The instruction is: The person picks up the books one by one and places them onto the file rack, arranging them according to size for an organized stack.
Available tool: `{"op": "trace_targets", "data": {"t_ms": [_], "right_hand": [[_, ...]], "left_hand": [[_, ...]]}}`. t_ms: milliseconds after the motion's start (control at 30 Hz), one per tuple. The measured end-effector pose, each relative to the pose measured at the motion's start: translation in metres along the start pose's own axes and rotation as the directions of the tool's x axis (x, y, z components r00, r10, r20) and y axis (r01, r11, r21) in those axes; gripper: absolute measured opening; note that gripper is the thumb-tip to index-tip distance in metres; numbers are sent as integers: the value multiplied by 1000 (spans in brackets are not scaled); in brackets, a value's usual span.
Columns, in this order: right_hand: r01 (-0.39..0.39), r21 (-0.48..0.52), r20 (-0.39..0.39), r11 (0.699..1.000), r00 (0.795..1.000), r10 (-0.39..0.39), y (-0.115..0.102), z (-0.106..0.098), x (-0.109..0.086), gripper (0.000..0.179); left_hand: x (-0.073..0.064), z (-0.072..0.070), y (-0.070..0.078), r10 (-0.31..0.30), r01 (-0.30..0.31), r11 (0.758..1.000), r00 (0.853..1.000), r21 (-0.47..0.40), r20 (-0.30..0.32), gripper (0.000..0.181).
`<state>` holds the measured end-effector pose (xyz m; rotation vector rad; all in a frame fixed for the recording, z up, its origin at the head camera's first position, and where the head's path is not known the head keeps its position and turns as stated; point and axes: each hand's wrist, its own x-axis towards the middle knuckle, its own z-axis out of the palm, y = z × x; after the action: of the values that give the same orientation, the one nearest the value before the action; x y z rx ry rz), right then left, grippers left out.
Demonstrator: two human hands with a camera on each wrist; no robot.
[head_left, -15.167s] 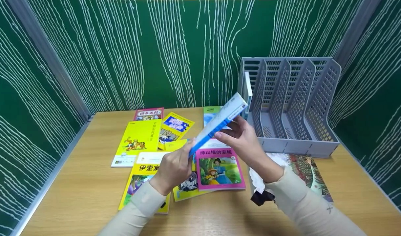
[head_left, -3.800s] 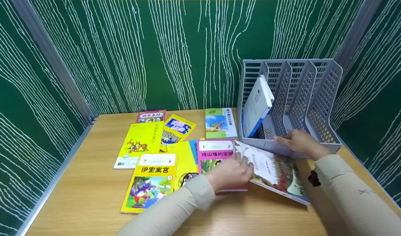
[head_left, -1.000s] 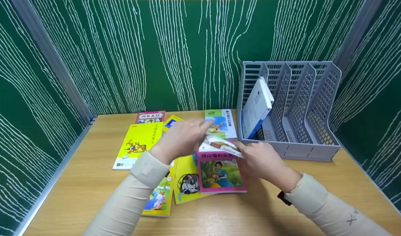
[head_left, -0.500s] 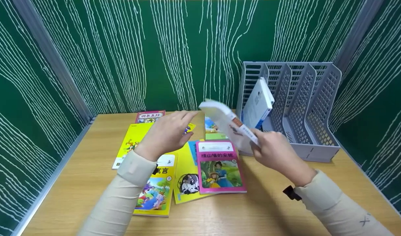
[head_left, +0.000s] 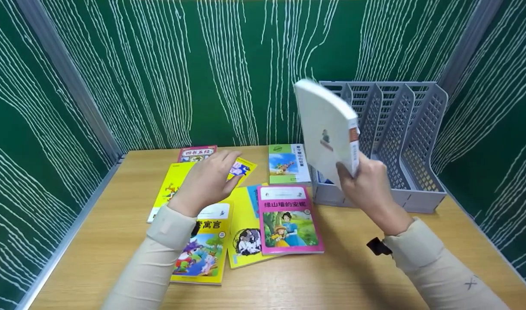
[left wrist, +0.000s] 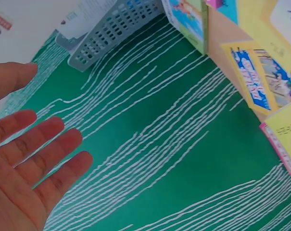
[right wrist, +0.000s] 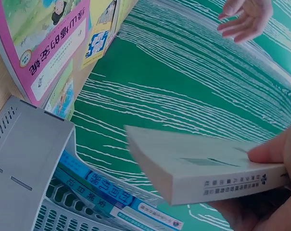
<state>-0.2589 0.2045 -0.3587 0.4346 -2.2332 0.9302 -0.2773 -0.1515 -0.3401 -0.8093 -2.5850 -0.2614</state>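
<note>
My right hand (head_left: 368,185) grips a white paperback book (head_left: 325,129) by its spine edge, holding it raised in front of the grey file rack (head_left: 379,196). In the right wrist view the thumb presses the cover of the book (right wrist: 198,159). Blue-and-white books (right wrist: 102,187) stand in the rack's leftmost slot, mostly hidden in the head view by the held book. My left hand (head_left: 209,181) hovers over the yellow books with fingers extended and nothing in them. The left wrist view shows its spread fingers (left wrist: 49,149) in the air.
A pink-bordered book (head_left: 291,219) lies at the table's middle, partly on a yellow book (head_left: 248,228). Another yellow book (head_left: 200,254) lies to the left. Further back are a green-and-blue book (head_left: 289,163) and a red-edged one (head_left: 197,153). Green walls enclose the table.
The white book was taken from the table at right, lifted, turned upright and carried toward the rack by my right hand. My left hand let go and moved left.
</note>
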Motion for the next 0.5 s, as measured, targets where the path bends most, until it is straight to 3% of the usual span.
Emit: {"op": "trace_targets", "data": {"t_ms": [200,333,500], "right_hand": [[-8,106,-201,994,979,29,16,13,7,33],[-77,186,-250,980,960,123,23,21,11,28],[-149,226,-279,963,937,211,32,33,15,38]], "left_hand": [[-5,11,-4,-57,57,998,998,-16,25,56],[-7,18,-3,-78,80,996,996,-30,51,57],[-9,27,-5,-93,96,994,993,-43,72,54]]}}
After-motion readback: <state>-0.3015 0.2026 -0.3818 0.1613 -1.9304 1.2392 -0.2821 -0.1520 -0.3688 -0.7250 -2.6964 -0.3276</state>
